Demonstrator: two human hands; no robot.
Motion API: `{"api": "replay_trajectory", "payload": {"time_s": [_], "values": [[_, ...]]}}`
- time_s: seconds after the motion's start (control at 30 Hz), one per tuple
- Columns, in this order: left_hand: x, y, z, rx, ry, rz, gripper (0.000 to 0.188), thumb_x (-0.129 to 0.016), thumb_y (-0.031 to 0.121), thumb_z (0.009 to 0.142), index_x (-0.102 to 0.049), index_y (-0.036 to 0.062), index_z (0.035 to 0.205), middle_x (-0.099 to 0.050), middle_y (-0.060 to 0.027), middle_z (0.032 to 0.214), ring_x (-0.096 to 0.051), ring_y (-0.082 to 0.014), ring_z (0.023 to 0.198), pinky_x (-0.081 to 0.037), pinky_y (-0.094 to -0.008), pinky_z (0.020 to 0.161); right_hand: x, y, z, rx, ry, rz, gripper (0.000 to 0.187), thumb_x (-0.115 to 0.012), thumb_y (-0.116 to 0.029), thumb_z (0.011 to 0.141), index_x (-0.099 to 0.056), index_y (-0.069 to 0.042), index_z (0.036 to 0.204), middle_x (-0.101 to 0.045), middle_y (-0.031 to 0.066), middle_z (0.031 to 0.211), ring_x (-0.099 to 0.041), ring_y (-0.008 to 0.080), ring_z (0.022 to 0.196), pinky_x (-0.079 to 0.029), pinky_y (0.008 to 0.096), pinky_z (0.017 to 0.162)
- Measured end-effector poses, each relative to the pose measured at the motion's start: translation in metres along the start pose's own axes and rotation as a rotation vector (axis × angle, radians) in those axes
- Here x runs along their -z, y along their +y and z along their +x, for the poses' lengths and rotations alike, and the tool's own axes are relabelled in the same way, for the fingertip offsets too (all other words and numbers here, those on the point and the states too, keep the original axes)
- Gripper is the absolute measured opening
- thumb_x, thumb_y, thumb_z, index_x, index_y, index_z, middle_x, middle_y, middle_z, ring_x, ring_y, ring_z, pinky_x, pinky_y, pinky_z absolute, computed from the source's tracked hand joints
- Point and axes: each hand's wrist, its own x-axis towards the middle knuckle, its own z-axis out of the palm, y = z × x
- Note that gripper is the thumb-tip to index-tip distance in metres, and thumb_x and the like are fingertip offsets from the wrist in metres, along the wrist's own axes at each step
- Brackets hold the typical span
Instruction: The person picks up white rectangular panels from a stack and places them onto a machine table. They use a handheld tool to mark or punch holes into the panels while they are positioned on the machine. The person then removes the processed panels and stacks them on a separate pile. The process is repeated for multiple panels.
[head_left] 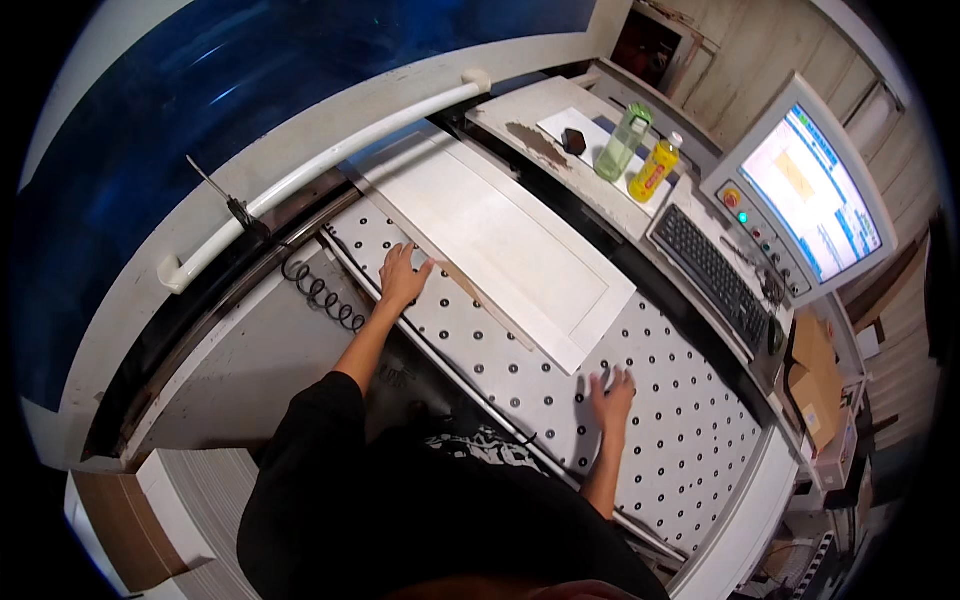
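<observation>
A white panel [480, 220] with a grooved rectangular border, like a cabinet door, lies slantwise on a pale table [650, 400] dotted with black round studs. Along its near long side runs a thin brownish strip [485, 300]. My left hand [403, 277] is over the table beside that near side, fingers apart and thumb pointing toward the panel. Whether its fingertips touch the strip I cannot tell. Just off the panel's near right corner, my right hand [612, 402] hovers over the studs with its fingers spread and nothing in them.
Behind the panel, a ledge holds a green bottle [622, 145], a yellow bottle [655, 168], a small black object [574, 141] and a keyboard [712, 275]. A lit monitor [808, 190] stands at right. A white rail [330, 175] and black coiled hose [320, 293] are at left; stacked boards [200, 510] lie lower left.
</observation>
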Motion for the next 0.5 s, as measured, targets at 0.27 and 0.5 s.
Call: {"api": "replay_trajectory", "payload": {"time_s": [0.27,0.5], "values": [[-0.024,-0.006,0.051,0.044,-0.163,0.134,0.114,-0.054,0.075,0.086,-0.017,-0.0069,0.155,-0.001,-0.0357,0.161,0.009,-0.0461,0.151,0.008,-0.061,0.118,-0.054,-0.058,-0.017,0.085,0.039,0.014,0.066,-0.065,-0.039,0.091,-0.052,0.003,0.14,-0.044,0.0263,0.149,-0.035,0.0463,0.142,-0.018,0.0609,0.117],[-0.047,0.005,0.087,0.105,-0.158,0.143,0.13,-0.056,0.082,0.078,-0.009,-0.0113,0.155,0.003,-0.0365,0.161,0.015,-0.0485,0.15,0.013,-0.0659,0.114,-0.061,-0.064,0.022,0.116,0.186,0.098,0.047,-0.075,-0.029,0.084,-0.069,0.007,0.114,-0.062,0.0244,0.128,-0.051,0.0438,0.126,-0.036,0.0513,0.11]]}}
